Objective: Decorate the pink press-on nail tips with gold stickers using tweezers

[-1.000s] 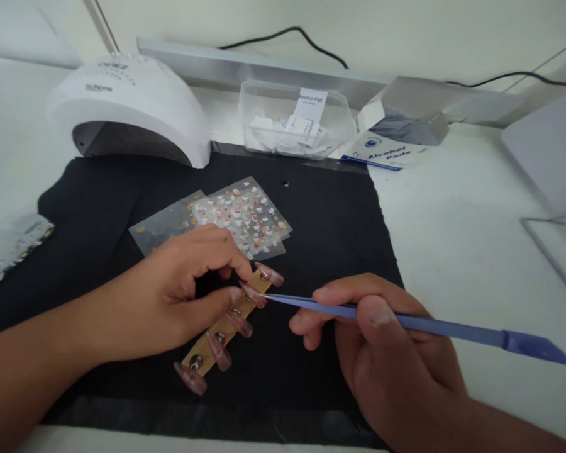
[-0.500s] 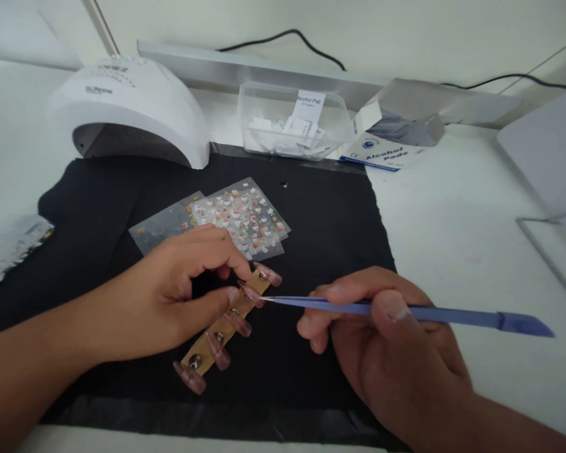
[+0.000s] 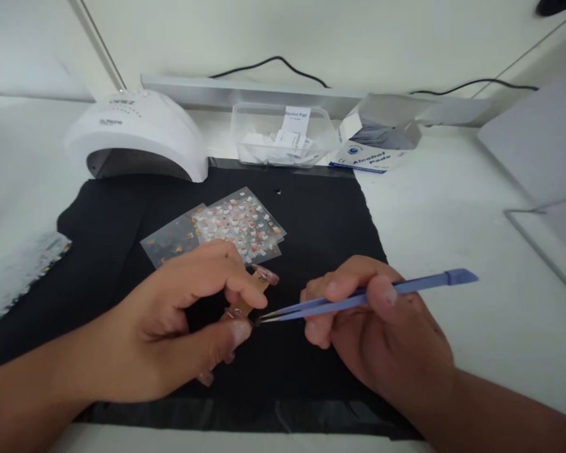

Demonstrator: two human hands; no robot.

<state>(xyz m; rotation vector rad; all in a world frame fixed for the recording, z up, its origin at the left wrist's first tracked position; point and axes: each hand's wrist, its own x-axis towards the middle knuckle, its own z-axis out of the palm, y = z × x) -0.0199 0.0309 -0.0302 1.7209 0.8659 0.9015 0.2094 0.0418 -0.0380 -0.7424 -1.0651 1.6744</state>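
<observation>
My left hand (image 3: 183, 321) is bent over a tan strip (image 3: 245, 304) that carries pinkish press-on nails, its thumb and index finger nearly pinched around something small and dark; most of the strip is hidden under it. One pink nail (image 3: 266, 275) shows at the strip's upper end. My right hand (image 3: 377, 321) grips blue tweezers (image 3: 330, 306), whose slightly parted metal tips point left, close to my left thumb tip and the dark bit. Overlapping clear sticker sheets (image 3: 245, 220) with white and red motifs lie behind my left hand, on a black mat (image 3: 321, 220).
At the back left stands a white nail lamp (image 3: 141, 129). A clear tub (image 3: 283, 135) of alcohol pads and an open alcohol pad box (image 3: 377, 145) are behind the mat. A glittery clear packet (image 3: 23, 270) lies at left.
The tweezer tips have parted and come down slightly from the nail. My left fingers have moved right, covering more of the strip. The whole view has shifted a little.
</observation>
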